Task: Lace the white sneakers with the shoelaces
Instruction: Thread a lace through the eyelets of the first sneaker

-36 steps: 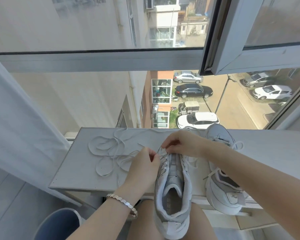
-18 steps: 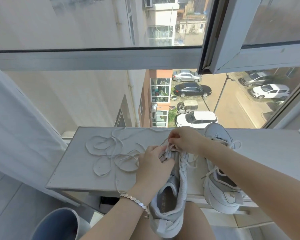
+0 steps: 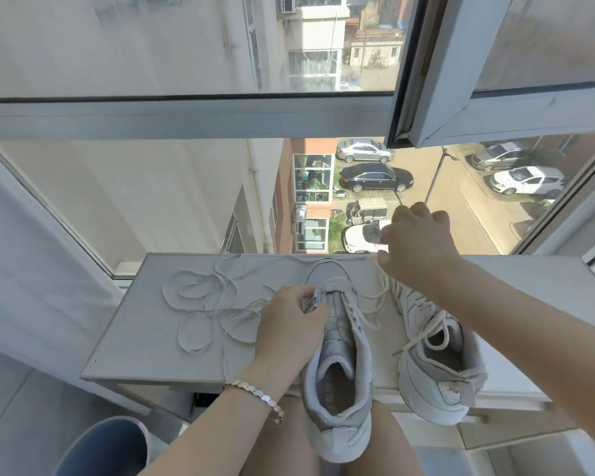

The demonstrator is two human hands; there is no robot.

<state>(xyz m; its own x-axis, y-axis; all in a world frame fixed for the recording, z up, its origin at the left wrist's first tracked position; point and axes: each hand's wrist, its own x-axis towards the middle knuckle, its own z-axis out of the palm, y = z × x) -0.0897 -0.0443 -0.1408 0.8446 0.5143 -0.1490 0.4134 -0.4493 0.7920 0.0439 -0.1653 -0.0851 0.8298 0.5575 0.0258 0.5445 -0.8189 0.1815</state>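
Note:
A white sneaker [image 3: 337, 365] lies on my lap and the table's front edge, toe pointing away. My left hand [image 3: 289, 324] grips its left eyelet flap near the toe. My right hand [image 3: 416, 242] is raised above and right of the toe, fingers curled, pinching the end of the white shoelace [image 3: 375, 304] that runs down to the sneaker's right eyelets. The rest of the lace lies in loose loops [image 3: 207, 304] on the table to the left. A second white sneaker [image 3: 437, 369], laced loosely, stands to the right under my right forearm.
The small white table [image 3: 145, 338] stands against a window sill; glass and an open window frame [image 3: 426, 97] rise just behind it. A blue bin [image 3: 107, 448] sits at the lower left. A white curtain [image 3: 31, 269] hangs on the left.
My right hand has lifted up and to the right from the sneaker's toe, drawing the lace out. The sneaker has straightened, and my left hand has shifted onto the left flap.

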